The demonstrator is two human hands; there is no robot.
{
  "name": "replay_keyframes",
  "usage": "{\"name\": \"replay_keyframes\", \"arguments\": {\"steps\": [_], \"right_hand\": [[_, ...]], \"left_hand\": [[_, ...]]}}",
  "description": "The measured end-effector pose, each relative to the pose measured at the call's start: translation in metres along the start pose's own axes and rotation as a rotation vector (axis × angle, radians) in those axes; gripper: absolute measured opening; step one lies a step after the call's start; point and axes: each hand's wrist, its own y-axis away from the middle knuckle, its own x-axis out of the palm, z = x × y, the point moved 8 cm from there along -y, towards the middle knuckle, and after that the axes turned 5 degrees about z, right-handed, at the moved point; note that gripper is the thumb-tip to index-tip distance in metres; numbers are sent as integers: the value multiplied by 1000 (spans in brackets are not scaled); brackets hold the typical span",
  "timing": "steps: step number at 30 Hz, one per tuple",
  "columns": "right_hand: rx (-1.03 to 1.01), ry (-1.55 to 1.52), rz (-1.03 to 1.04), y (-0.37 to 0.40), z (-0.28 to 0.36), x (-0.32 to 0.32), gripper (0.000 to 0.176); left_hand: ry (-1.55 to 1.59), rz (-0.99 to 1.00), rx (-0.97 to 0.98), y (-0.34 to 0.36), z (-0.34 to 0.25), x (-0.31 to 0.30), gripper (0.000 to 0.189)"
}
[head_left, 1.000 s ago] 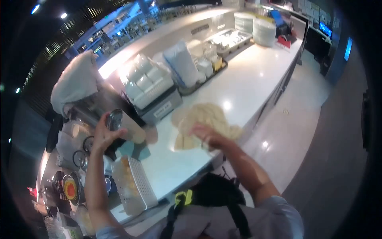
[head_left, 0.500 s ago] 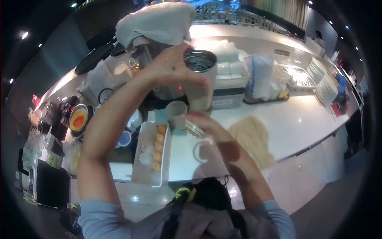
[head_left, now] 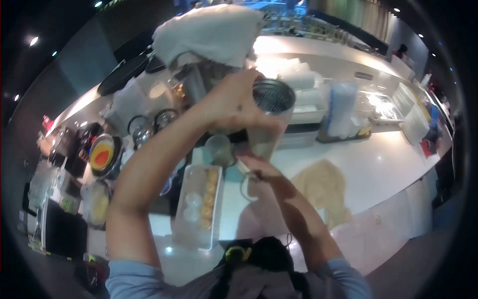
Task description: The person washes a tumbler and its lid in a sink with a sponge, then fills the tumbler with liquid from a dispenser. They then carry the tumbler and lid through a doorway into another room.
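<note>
My left hand [head_left: 238,107] is wrapped round the upper part of a tall pale canister [head_left: 267,137], whose round top has a metal rim and a dark, speckled inside. Below it, close to the canister's foot, my right hand [head_left: 259,167] is closed, with a pale striped edge showing at its fingers; what it grips is blurred. A translucent cup [head_left: 219,149] stands just left of my right hand on a teal mat [head_left: 234,173]. Nearer to me lies a long white basket [head_left: 217,219] with a row of orange-brown round pieces and clear round ones.
Behind my left hand a white cloth [head_left: 209,35] covers a large metal vessel. Bowls [head_left: 102,154] and kettles [head_left: 142,129] crowd the left. On the right are a tan cloth [head_left: 321,192], a tray [head_left: 343,134] with a bagged bundle, and stacked plates [head_left: 416,122].
The view has shifted, so most of the counter appears lower and farther right. My left hand still holds the canister, and my right hand stays closed near its foot.
</note>
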Motion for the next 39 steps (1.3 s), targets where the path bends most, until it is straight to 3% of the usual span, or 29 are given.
{"name": "replay_keyframes", "arguments": {"steps": [2, 4, 6, 8, 11, 14, 15, 19, 22, 24, 26, 28, 32, 34, 37, 38, 39], "right_hand": [[-95, -340, 355, 68, 6, -11, 39], [197, -557, 219, 143, -1, -39, 37], [319, -734, 32, 232, -6, -68, 37], [256, -747, -114, 318, -27, -111, 42], [172, -989, -544, 476, -83, -173, 48], [31, -1099, -1156, 635, -140, -217, 53], [3, -1180, -1281, 685, -162, -223, 62], [-195, -1372, -1480, 818, -186, -249, 80], [-308, -1324, -1456, 859, -126, -308, 81], [-490, -1150, -1244, 874, -99, -373, 88], [-462, -884, -1048, 878, -63, -444, 82], [-228, -677, -1141, 884, -49, -521, 70], [127, -699, -1263, 974, -148, -637, 50], [262, -896, -1375, 1050, -230, -634, 47], [328, -1220, -1551, 1155, -340, -530, 49], [287, -1366, -1526, 1188, -378, -479, 48], [432, -1518, -1661, 1189, -333, -430, 46]], "left_hand": [[12, 15, 61, -6, -10, 13, 104], [-53, 53, 73, -18, -26, 27, 109], [-42, 53, 96, -27, -41, 50, 110], [-81, 58, 80, -37, -55, 75, 111], [29, 82, 165, -53, -101, 114, 108], [203, 102, 102, -67, -149, 162, 105], [256, 113, 80, -73, -165, 180, 106], [310, 139, 202, -107, -248, 249, 104], [501, 219, 212, -133, -320, 308, 101], [485, 261, 289, -155, -368, 349, 99], [475, 296, 377, -182, -419, 389, 97], [485, 326, 459, -217, -467, 431, 96], [576, 380, 659, -283, -569, 523, 94], [541, 410, 734, -318, -625, 562, 95], [442, 410, 820, -367, -691, 640, 97], [439, 415, 837, -385, -717, 664, 97], [428, 425, 856, -401, -742, 691, 98]]}}
